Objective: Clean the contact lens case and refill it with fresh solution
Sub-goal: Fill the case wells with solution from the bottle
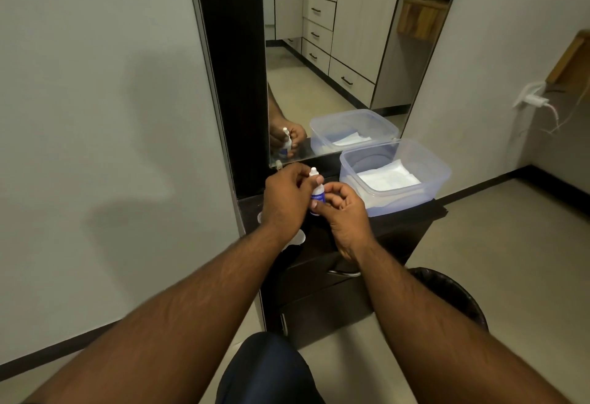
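Observation:
A small white solution bottle [317, 192] with a blue label stands upright between my hands, above the dark cabinet top [412, 212]. My right hand [343, 212] grips the bottle's body from the right. My left hand [285, 200] curls its fingers around the bottle's top at the white nozzle. A bit of white tissue or paper [298, 239] shows beneath my left wrist. The lens case is hidden from view.
A clear plastic tub [443, 173] holding white tissues sits on the cabinet's right side against the mirror [335, 61]. The cabinet has a drawer handle [344, 272] below. A dark bin [453, 295] stands on the floor at the right. A wall lies left.

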`<state>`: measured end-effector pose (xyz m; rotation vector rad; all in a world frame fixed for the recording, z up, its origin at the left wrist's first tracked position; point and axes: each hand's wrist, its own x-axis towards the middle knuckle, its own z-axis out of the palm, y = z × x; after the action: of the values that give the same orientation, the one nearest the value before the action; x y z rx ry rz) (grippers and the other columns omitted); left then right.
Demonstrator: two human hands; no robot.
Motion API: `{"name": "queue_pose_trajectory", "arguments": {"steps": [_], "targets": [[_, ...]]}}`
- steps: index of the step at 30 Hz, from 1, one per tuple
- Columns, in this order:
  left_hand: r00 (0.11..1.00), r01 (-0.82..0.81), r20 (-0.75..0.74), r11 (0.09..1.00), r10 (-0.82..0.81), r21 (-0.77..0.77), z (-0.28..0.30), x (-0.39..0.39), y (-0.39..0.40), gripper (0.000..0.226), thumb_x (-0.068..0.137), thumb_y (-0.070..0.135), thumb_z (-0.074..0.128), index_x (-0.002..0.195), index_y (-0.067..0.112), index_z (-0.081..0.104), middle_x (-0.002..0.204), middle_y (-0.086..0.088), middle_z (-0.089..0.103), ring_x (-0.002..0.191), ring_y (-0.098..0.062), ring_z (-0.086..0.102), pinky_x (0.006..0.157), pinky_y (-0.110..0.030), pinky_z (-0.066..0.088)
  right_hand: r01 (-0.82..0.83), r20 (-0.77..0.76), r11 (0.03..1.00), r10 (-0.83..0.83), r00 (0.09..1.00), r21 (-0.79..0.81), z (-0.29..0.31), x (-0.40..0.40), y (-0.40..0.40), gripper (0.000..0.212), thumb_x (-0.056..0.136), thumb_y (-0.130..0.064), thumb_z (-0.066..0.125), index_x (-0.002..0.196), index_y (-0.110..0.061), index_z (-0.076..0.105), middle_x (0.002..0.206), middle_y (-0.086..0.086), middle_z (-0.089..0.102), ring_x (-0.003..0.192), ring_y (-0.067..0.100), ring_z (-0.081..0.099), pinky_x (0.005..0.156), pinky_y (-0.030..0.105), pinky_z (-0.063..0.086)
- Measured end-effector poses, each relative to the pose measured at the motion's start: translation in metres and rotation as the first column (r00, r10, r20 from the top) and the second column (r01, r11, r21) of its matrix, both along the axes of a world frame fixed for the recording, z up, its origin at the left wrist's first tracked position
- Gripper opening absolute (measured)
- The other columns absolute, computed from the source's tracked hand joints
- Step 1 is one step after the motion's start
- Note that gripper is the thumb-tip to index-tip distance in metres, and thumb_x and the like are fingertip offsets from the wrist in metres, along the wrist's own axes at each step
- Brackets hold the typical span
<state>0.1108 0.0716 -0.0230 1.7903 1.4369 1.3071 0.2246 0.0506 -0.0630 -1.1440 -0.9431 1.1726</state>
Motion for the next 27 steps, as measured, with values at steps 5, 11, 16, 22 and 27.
{"name": "queue_pose_trajectory", "arguments": {"steps": [5, 11, 16, 22, 27], "targets": [[0.996, 0.018, 0.082, 1.0, -0.017, -0.007, -0.003, -0.009, 0.003, 0.014, 0.091, 0.012, 0.062, 0.104, 0.016, 0.064, 0.093, 0.006, 0.065, 0.079, 0.003, 0.06, 0.071, -0.01, 0.051, 0.003, -0.013, 1.0, -0.003, 1.0, 0.004, 0.001, 0.0, -0.001, 0.036, 0.078, 0.001, 0.072, 0.109, -0.01, 0.058, 0.11, 0.011, 0.069, 0.101, 0.022, 0.068, 0.093, 0.043, 0.053], [0.985, 0.061, 0.159, 0.998, -0.06, 0.002, -0.002, -0.005, 0.001, 0.011, 0.094, 0.027, 0.058, 0.097, 0.018, 0.063, 0.086, 0.004, 0.066, 0.08, -0.007, 0.064, 0.071, -0.021, 0.053, -0.005, -0.015, 1.0, 0.005, 1.0, 0.002, 0.002, -0.001, -0.001, 0.036, 0.078, 0.0, 0.072, 0.109, -0.01, 0.058, 0.109, 0.009, 0.07, 0.101, 0.021, 0.068, 0.092, 0.043, 0.053], [0.99, 0.083, 0.114, 0.996, -0.079, -0.029, 0.0, 0.0, 0.001, 0.023, 0.083, 0.022, 0.073, 0.097, 0.019, 0.054, 0.079, 0.006, 0.057, 0.07, -0.004, 0.058, 0.059, -0.008, 0.047, -0.014, -0.028, 1.0, 0.014, 1.0, -0.002, 0.005, -0.001, -0.003, 0.034, 0.079, 0.0, 0.071, 0.108, -0.013, 0.059, 0.108, 0.007, 0.071, 0.1, 0.019, 0.068, 0.089, 0.039, 0.055], [0.978, 0.059, 0.2, 0.998, -0.053, -0.029, -0.004, -0.007, 0.002, 0.015, 0.094, 0.008, 0.053, 0.103, 0.019, 0.05, 0.088, 0.004, 0.059, 0.082, -0.012, 0.064, 0.075, -0.031, 0.057, -0.004, -0.002, 1.0, 0.004, 1.0, 0.004, 0.001, -0.001, 0.0, 0.036, 0.078, 0.001, 0.072, 0.109, -0.012, 0.058, 0.111, 0.008, 0.07, 0.102, 0.019, 0.068, 0.091, 0.04, 0.054], [0.975, 0.135, 0.183, 0.99, -0.124, -0.044, 0.0, -0.001, 0.001, 0.032, 0.08, 0.033, 0.074, 0.099, 0.017, 0.054, 0.079, 0.003, 0.058, 0.069, -0.007, 0.058, 0.06, -0.021, 0.052, -0.023, 0.005, 1.0, 0.023, 1.0, 0.016, 0.003, -0.001, 0.0, 0.035, 0.081, 0.002, 0.068, 0.111, -0.013, 0.059, 0.109, 0.008, 0.07, 0.102, 0.02, 0.067, 0.089, 0.039, 0.055]]}}
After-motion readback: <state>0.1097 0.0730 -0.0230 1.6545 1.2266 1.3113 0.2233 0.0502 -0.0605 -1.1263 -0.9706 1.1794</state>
